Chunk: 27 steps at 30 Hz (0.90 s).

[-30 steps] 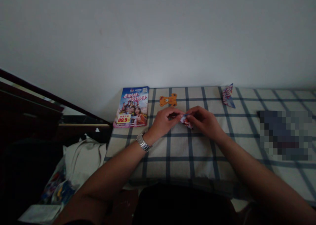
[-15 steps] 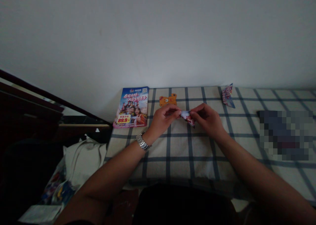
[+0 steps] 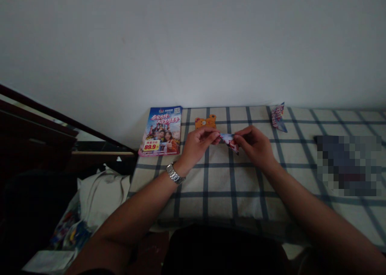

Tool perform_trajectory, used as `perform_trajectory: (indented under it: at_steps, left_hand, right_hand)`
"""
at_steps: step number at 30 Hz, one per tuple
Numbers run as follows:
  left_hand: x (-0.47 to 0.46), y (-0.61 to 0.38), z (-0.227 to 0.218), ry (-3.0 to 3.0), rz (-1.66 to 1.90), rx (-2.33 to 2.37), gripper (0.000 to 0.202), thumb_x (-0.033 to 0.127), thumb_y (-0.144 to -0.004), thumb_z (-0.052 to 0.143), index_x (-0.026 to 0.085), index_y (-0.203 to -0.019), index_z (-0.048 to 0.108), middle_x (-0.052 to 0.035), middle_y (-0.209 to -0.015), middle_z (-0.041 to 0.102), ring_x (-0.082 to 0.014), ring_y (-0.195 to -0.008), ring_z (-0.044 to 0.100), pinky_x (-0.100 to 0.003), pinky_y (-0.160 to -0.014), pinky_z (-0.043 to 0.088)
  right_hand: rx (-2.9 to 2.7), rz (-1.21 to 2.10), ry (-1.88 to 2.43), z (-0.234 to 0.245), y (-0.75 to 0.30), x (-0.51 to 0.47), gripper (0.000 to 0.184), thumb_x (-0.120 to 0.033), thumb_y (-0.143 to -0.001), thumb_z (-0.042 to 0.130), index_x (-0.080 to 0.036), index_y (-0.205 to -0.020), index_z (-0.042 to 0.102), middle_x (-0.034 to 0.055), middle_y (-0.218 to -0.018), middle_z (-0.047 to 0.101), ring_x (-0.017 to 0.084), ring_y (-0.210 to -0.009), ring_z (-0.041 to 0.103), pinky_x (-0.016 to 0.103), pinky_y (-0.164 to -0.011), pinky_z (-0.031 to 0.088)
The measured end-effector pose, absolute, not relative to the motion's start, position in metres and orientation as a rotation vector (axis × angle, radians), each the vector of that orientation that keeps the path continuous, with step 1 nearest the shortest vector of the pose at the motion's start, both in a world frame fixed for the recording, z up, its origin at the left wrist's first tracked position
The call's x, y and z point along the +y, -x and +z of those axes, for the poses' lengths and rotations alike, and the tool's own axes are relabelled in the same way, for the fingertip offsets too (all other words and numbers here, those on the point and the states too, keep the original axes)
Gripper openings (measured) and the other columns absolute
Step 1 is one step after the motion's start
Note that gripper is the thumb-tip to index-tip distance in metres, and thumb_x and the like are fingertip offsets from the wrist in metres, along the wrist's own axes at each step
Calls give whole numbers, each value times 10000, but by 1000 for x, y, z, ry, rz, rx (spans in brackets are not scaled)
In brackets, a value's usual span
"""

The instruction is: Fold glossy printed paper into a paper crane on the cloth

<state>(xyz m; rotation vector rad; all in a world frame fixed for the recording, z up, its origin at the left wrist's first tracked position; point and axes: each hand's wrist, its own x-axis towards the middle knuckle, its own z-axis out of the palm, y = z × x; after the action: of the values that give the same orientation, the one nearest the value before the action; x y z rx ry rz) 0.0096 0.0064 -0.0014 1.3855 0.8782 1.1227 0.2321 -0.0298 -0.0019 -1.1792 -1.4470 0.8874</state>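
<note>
My left hand (image 3: 197,144), with a metal watch on its wrist, and my right hand (image 3: 255,145) both pinch a small folded piece of printed paper (image 3: 229,141) between them, just above the checked tablecloth (image 3: 229,186). The paper is pink, white and blue and stretches between my fingertips. Both hands have their fingers curled and pressed onto the paper's ends.
A colourful flyer (image 3: 161,130) lies at the table's far left corner. An orange bear-shaped cutout (image 3: 205,121) sits behind my left hand. Another folded paper figure (image 3: 278,116) stands at the back right by the wall. A blurred dark patch (image 3: 350,164) covers something on the right. Cloth and clutter (image 3: 90,202) lie left of the table.
My hands have drawn slightly apart and lifted a little, so more of the folded paper shows between the fingertips.
</note>
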Motion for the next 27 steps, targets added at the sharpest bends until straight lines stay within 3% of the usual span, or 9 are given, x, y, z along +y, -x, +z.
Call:
perform_trajectory:
  at_steps: [27]
  left_hand:
    - [5, -11, -1, -1357, 1069, 928, 417, 553, -947, 717, 145, -1037, 717, -76, -906, 795, -166, -785, 767, -304, -775, 657]
  right_hand:
    - [-1560, 753, 1215, 1, -232, -33, 261, -507, -965, 715, -253, -979, 656, 47, -856, 789, 225, -747, 761, 379, -718, 631]
